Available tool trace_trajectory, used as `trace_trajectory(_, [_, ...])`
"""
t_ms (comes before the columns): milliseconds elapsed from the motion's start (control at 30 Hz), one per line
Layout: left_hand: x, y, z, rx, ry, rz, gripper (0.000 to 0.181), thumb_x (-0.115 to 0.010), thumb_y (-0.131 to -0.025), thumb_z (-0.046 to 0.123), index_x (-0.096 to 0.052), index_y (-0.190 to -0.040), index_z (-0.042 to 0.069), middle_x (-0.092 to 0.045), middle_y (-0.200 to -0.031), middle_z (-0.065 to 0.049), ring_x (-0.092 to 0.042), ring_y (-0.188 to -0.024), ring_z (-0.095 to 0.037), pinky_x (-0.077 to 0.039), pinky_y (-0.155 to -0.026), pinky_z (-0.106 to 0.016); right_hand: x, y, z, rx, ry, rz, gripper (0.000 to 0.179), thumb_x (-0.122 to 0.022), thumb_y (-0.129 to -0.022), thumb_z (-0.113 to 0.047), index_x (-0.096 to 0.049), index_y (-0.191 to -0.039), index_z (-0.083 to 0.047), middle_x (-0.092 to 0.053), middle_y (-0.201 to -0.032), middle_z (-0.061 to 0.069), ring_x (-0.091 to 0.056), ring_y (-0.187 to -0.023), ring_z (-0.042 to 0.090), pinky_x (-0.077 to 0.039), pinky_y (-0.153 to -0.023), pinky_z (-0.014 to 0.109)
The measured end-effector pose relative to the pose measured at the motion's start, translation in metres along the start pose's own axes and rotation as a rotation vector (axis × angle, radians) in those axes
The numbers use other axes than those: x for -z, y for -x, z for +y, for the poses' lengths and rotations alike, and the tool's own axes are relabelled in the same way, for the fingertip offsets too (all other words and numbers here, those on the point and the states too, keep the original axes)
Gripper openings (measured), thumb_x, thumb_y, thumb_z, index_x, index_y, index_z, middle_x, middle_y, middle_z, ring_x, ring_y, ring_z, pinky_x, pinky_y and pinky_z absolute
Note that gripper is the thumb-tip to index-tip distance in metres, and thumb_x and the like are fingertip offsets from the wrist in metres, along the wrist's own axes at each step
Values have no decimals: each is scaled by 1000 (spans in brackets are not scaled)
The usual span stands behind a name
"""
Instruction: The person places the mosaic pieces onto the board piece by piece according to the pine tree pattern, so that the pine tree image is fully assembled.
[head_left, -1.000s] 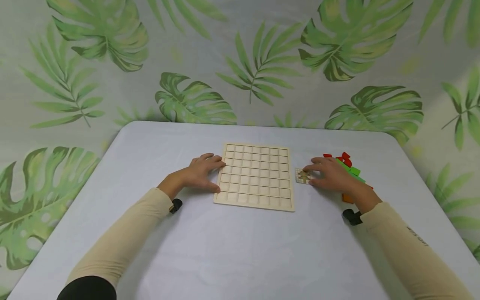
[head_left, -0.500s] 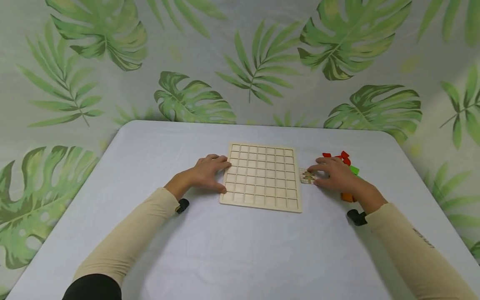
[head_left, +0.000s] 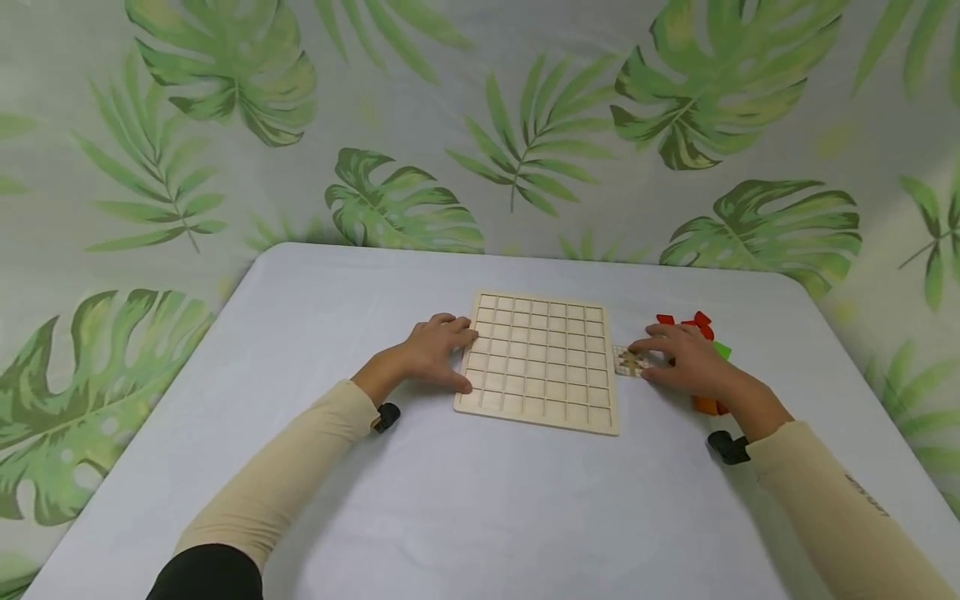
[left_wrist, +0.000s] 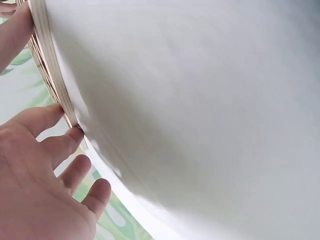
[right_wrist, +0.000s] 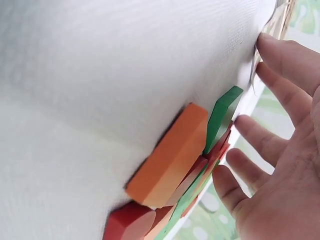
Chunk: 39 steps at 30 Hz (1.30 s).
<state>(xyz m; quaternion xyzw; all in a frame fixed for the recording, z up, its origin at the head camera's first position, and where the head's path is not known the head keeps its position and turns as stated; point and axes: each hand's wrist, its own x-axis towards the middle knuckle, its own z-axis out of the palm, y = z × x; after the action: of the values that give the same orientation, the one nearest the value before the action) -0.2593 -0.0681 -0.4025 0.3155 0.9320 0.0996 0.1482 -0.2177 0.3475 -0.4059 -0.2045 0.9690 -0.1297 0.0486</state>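
Observation:
A pale wooden board [head_left: 538,360] with a grid of square recesses lies flat on the white table. My left hand [head_left: 433,350] touches its left edge, thumb near the front corner and fingertips farther back. In the left wrist view the fingertips meet the board's side [left_wrist: 52,65], the fingers loosely spread. Just right of the board lies a small card [head_left: 622,360] with a brown pattern on a grid. My right hand [head_left: 686,358] rests its thumb and forefinger at this card, partly covering it; the other fingers are spread apart.
Beside and under my right hand is a pile of coloured blocks: red ones [head_left: 703,321] at the back, green [head_left: 722,350] and orange [right_wrist: 170,155]. The white table [head_left: 465,500] ends at a leaf-patterned cloth [head_left: 405,92] behind.
The board has slid a little to the right with my left hand at its edge. The card and my right hand have shifted slightly right too, toward the blocks. The view has also shifted slightly.

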Motion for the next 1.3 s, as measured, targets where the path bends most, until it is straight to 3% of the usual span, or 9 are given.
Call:
trace_trajectory(567, [-3,-11,16,-1,-3,26,88,-76,-79,53,-43,-151,15,-35,-160,-9,-27,-149,-35,-34,-112,-60,12,9,9,-30,-1,-5,43,-75,-86,-20,-67,-127,-8,-49,-143,31,-38,-133,52,-26,-110,68])
trace_trajectory(733, [-3,-10,17,19,-10,6,89,-74,-81,54,-40,-153,15,-27,-164,-10,-19,-153,-35,-28,-116,-61,11,11,9,-29,-2,-5,43,-74,-86,-20,-67,-127,-9,-49,-143,32,-38,-133,52,-26,-110,69])
trace_trajectory(867, [0,-8,13,-23,-35,-4,86,-73,-81,55,-43,-151,14,-21,-167,-7,-11,-156,-35,-23,-118,-62,9,12,11,-28,-8,-1,42,-74,-87,-19,-67,-127,-9,-48,-143,32,-37,-133,53,-28,-107,70])
trace_trajectory(1033, [3,-9,4,-99,-43,-2,78,-75,-82,50,-50,-147,15,-33,-163,-3,-21,-153,-34,-28,-116,-62,6,14,13,-58,-19,-9,43,-73,-87,-20,-67,-128,-10,-46,-145,31,-35,-132,54,-32,-102,73])
trace_trajectory(1300, [1,-8,-5,-136,42,-55,88,-78,-80,49,-40,-153,14,-25,-166,-5,-25,-151,-36,-30,-113,-64,2,16,14,-90,-23,-15,43,-70,-89,-19,-65,-131,-11,-44,-147,30,-33,-134,53,-32,-103,73])
